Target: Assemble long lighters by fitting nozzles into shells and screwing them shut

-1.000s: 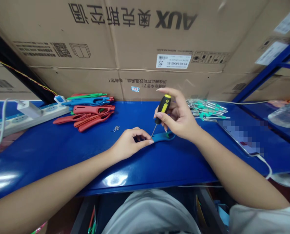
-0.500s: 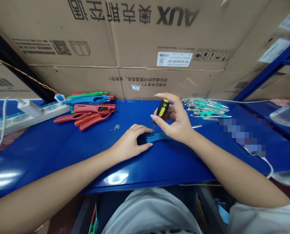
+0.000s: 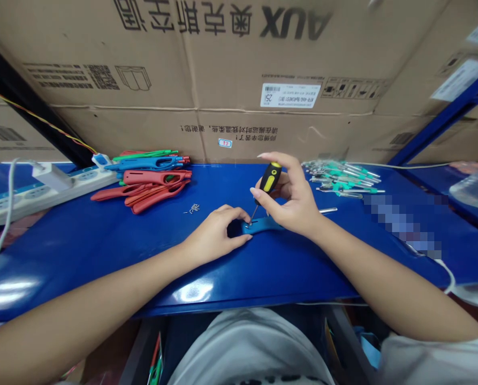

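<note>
Over blue tabletop (image 3: 303, 272), right hand (image 3: 295, 203) grips screwdriver (image 3: 270, 183); left hand (image 3: 214, 232), half-curled, holds blue handle (image 3: 262, 225) by end.

Long blue plastic casing (image 3: 263, 225) partly hidden behind bare right hand (image 3: 293, 200); clear plastic container (image 3: 476, 187) cut by right edge.
</note>
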Tool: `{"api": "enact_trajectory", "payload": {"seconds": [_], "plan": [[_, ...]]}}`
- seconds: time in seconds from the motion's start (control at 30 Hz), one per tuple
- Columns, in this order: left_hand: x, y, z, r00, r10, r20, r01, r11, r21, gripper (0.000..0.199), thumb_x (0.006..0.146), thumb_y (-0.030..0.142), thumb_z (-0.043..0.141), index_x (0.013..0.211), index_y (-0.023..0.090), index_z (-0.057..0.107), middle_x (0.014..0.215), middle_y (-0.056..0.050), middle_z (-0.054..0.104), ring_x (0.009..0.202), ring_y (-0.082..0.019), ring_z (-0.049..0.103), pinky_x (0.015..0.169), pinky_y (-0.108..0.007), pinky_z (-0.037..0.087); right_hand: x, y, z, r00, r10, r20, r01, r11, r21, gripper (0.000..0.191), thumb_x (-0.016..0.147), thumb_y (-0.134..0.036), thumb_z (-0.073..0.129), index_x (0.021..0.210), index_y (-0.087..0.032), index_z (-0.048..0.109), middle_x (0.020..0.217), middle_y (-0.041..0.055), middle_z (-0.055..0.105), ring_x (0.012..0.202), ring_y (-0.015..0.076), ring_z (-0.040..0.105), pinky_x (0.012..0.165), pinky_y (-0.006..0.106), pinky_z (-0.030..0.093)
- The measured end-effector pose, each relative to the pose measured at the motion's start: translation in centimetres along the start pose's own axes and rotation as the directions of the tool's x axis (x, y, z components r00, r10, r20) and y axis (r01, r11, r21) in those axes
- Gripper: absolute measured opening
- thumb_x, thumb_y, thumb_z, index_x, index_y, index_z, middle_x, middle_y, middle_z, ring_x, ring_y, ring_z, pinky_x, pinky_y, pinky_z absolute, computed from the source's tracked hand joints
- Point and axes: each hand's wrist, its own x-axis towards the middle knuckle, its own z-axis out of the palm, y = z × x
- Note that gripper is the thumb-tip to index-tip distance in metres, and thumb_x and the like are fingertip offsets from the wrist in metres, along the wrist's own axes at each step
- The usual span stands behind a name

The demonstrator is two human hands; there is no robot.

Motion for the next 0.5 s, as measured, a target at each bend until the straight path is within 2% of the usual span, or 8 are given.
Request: {"api": "enact_trajectory", "payload": {"seconds": [0.23,0.5], "plan": [[0.01,0.07,0.01,1.0,-0.006,0.011,0.006,1.0,0.004,0.019,0.082,0.024,0.075,0.097,0.021,0.064,0.101,-0.001,0.072,0.099,-0.021,0.066,0.093,-0.037,0.051,-0.03,0.07,0.0,1.0,-0.002,-0.018,0.002,1.0,0.009,0.052,0.09,-0.041,0.068,0.136,-0.035,0.043,0.107,0.0042,0.064,0.071,0.0153,0.061,0.058,0.03,0.056],[-0.13,-0.02,-0.01,1.0,0.019,0.022,-0.019,1.0,0.004,0.028,0.085,0.027,0.075,0.111,0.022,0.069,0.111,-0.003,0.075,0.105,-0.022,0.067,0.097,-0.036,0.051,-0.06,-0.09,0.02,0.995,-0.007,-0.095,0.01,1.0,0.024,0.052,0.091,-0.047,0.065,0.136,-0.037,0.041,0.104,0.0047,0.063,0.074,0.0172,0.064,0.056,0.029,0.057]]}}
